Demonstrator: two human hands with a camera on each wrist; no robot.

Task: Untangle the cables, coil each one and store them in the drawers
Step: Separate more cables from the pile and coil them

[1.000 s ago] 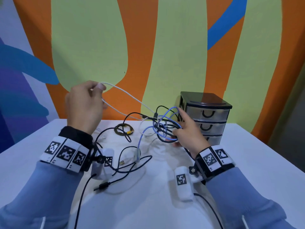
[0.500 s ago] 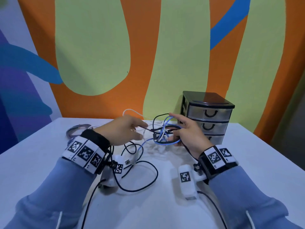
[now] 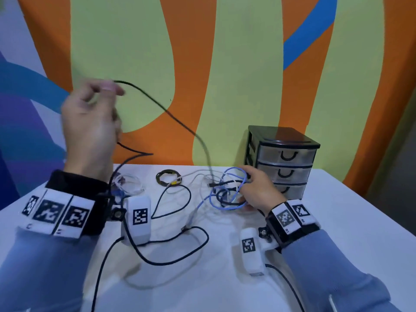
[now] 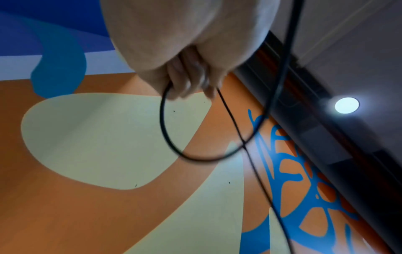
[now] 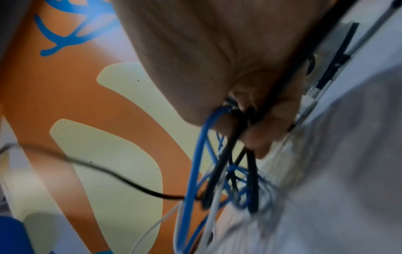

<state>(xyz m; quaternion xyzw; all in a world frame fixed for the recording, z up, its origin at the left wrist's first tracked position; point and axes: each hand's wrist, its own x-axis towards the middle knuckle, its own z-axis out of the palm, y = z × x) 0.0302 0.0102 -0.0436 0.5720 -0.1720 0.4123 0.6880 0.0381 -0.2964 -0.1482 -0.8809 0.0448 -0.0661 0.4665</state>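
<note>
Risk lies in the knot: the left hand (image 3: 90,122), raised at ten o'clock, pinches a black cable (image 3: 171,115) and draws it from the tangle (image 3: 227,192), which sits on the white table (image 3: 337,221) at three o'clock, just beside the drawer unit (image 3: 283,161). The right hand (image 3: 256,190) clutches blue, black and white loops together. Judged from this, a hard pull could cinch the strands tighter or drag the bundle free.

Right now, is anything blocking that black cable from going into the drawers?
Yes. The black cable in the left hand runs into the tangle the right hand grips, and all three drawers look closed.
</note>
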